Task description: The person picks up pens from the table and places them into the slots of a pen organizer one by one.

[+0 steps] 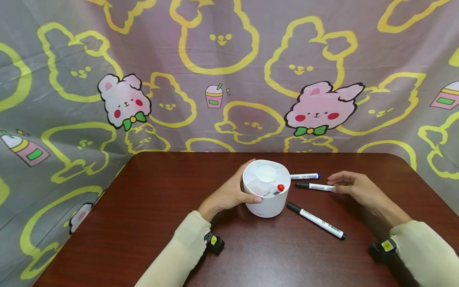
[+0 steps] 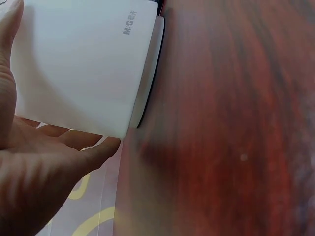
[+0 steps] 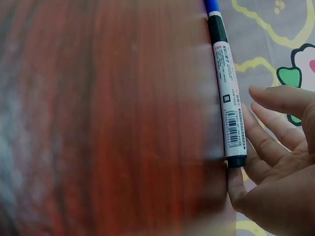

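Observation:
My left hand (image 1: 231,193) grips a white round pen holder (image 1: 265,207), thumb at the near side and fingers round the far side. The left wrist view shows the holder's wall (image 2: 83,59) between thumb and fingers. Inside one compartment leans a marker with a red end (image 1: 281,187). My right hand (image 1: 362,193) is at the end of a black-capped whiteboard marker (image 1: 320,187) lying on the table. In the right wrist view its fingers are spread beside this marker (image 3: 227,93), not closed round it; whether they touch it I cannot tell.
A blue-ended marker (image 1: 305,176) lies behind, partly hidden by the holder. Another black-capped marker (image 1: 317,220) lies slantwise nearer the front. The dark wooden table (image 1: 150,223) meets a patterned curtain (image 1: 201,131) at its back edge.

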`<act>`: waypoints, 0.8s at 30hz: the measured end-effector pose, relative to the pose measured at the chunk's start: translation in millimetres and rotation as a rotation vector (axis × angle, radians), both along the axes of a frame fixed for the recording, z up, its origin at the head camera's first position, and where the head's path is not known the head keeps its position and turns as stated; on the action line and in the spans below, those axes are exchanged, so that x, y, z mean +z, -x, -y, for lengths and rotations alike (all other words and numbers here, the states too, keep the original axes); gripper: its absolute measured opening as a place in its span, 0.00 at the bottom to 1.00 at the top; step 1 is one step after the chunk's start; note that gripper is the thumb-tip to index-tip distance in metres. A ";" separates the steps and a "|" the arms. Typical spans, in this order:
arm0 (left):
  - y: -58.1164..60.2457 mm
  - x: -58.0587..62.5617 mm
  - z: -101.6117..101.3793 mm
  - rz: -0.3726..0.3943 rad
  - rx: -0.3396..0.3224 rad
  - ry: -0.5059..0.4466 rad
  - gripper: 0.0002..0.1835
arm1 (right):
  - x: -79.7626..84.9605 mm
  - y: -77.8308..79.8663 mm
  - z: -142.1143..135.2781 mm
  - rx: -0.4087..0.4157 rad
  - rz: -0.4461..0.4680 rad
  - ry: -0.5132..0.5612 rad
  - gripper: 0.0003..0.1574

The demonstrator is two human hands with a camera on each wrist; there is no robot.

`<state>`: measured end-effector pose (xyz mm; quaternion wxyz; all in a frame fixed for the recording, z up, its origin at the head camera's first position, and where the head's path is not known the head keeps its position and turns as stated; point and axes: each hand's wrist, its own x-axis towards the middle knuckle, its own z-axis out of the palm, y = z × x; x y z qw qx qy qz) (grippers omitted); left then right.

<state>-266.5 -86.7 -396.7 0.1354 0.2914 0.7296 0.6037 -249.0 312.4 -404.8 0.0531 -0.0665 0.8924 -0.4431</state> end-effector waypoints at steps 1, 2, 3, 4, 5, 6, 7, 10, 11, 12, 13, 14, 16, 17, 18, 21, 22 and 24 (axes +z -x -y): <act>0.3 -0.2 -0.4 0.002 0.001 0.001 0.64 | -1.1 0.5 0.0 -0.002 0.002 -0.007 0.26; 0.4 -0.3 -0.7 0.004 0.003 0.002 0.64 | -1.9 0.6 0.0 -0.004 0.004 -0.016 0.26; 0.5 -0.3 -1.0 0.004 0.004 0.003 0.64 | -2.6 0.8 0.0 -0.007 0.003 -0.026 0.26; 0.6 -0.4 -1.3 0.004 0.006 0.003 0.64 | -3.4 1.1 0.0 -0.006 0.000 -0.036 0.25; 0.8 -0.6 -1.6 0.003 0.009 0.003 0.64 | -4.0 1.4 0.2 -0.010 0.001 -0.048 0.25; 0.8 -0.7 -1.7 0.001 0.010 0.004 0.64 | -4.5 1.6 0.6 -0.013 0.001 -0.059 0.24; 0.7 -0.5 -1.9 -0.001 0.008 0.002 0.63 | -5.0 2.0 0.9 -0.017 0.000 -0.071 0.24; 0.3 -0.1 -1.9 -0.008 0.007 -0.001 0.62 | -4.7 2.6 2.5 -0.019 -0.003 -0.097 0.23; 0.4 -0.1 -1.8 -0.010 0.008 0.000 0.62 | -4.4 2.7 3.2 -0.022 -0.001 -0.103 0.23; 0.6 -0.1 -1.8 -0.013 0.006 0.000 0.62 | -4.4 2.9 3.6 -0.021 -0.002 -0.106 0.23; 0.8 -0.1 -1.7 -0.015 0.006 0.000 0.62 | -4.4 3.0 3.9 -0.021 -0.001 -0.108 0.22; 1.0 -0.2 -1.5 -0.016 0.007 0.002 0.62 | -4.3 3.1 4.4 -0.020 -0.001 -0.109 0.22; 1.3 -0.3 -1.3 -0.019 0.007 0.004 0.62 | -4.6 3.2 5.3 -0.021 0.000 -0.112 0.21; 1.4 -0.4 -1.3 -0.021 0.006 0.005 0.62 | -4.6 3.1 5.8 -0.023 -0.001 -0.112 0.21; 1.3 -0.2 -1.4 -0.022 0.004 0.005 0.62 | -4.9 3.1 6.1 -0.025 -0.001 -0.115 0.21; 0.8 0.2 -1.7 -0.023 0.007 0.004 0.61 | -6.1 3.2 7.5 -0.024 -0.014 -0.122 0.18; 0.7 0.3 -1.9 -0.024 0.008 0.002 0.61 | -6.5 3.3 7.7 -0.026 -0.017 -0.124 0.18; 0.5 0.4 -2.2 -0.024 0.011 0.002 0.60 | -7.3 3.2 8.2 -0.027 -0.020 -0.123 0.17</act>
